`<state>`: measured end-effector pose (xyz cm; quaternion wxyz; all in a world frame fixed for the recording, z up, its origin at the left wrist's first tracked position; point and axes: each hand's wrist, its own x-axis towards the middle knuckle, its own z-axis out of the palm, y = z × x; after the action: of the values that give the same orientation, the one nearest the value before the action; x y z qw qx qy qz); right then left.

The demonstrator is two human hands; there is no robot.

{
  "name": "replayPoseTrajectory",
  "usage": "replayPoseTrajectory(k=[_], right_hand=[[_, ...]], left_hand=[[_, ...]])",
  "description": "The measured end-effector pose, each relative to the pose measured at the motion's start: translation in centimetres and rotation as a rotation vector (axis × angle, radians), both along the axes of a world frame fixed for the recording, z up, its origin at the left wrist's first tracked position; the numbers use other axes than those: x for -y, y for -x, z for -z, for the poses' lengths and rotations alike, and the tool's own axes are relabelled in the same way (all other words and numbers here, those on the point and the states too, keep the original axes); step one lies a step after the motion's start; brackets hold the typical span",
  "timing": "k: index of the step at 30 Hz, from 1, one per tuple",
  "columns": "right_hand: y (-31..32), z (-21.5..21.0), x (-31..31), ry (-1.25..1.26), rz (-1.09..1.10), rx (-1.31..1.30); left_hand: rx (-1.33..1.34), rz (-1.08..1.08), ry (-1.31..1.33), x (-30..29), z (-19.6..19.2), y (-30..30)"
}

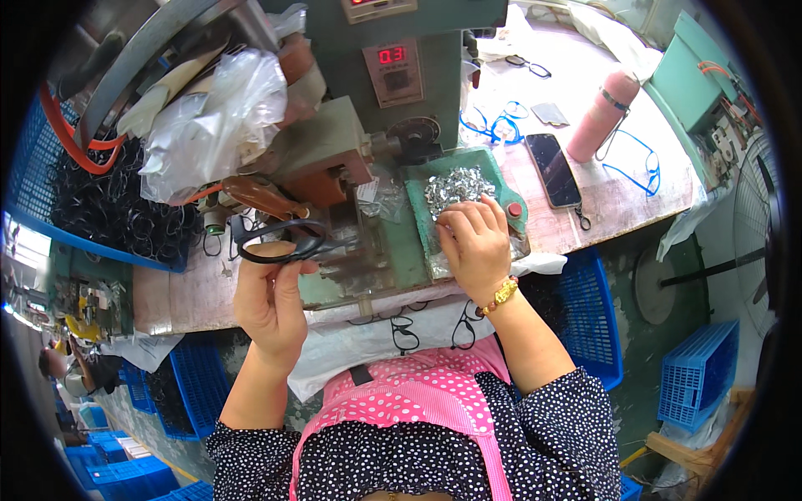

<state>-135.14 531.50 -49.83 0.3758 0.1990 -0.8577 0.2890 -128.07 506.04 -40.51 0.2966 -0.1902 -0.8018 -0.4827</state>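
My left hand [276, 309] pinches a black eyeglass frame [251, 253] between thumb and fingers, raised in front of the green machine. My right hand [478, 249] is at the near edge of a heap of small silvery metal parts [455, 189], which lies in a green tray [499, 167]. Its fingers are bent and close together, and their tips are partly hidden, so whatever they pinch cannot be made out. More dark eyeglass frames [405, 336] lie on the white cloth between my arms.
The green machine [334, 134] with a red digital display [391, 55] stands ahead. At left, a blue basket [83, 219] holds many black frames. Rightward are a phone [553, 171], a pink bottle [601, 117], blue glasses [505, 129] and a fan [756, 225].
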Motion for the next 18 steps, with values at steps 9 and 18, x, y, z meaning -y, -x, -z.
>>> replayPoseTrajectory(k=[9,18], right_hand=[[-0.1,0.5,-0.2,0.028,0.003,-0.030],[0.2,1.3,-0.2,0.078,-0.013,-0.049]], left_hand=[[0.029,-0.017,-0.036,0.0,-0.1,-0.1],[0.049,-0.093,-0.068,-0.1,0.0,0.0]])
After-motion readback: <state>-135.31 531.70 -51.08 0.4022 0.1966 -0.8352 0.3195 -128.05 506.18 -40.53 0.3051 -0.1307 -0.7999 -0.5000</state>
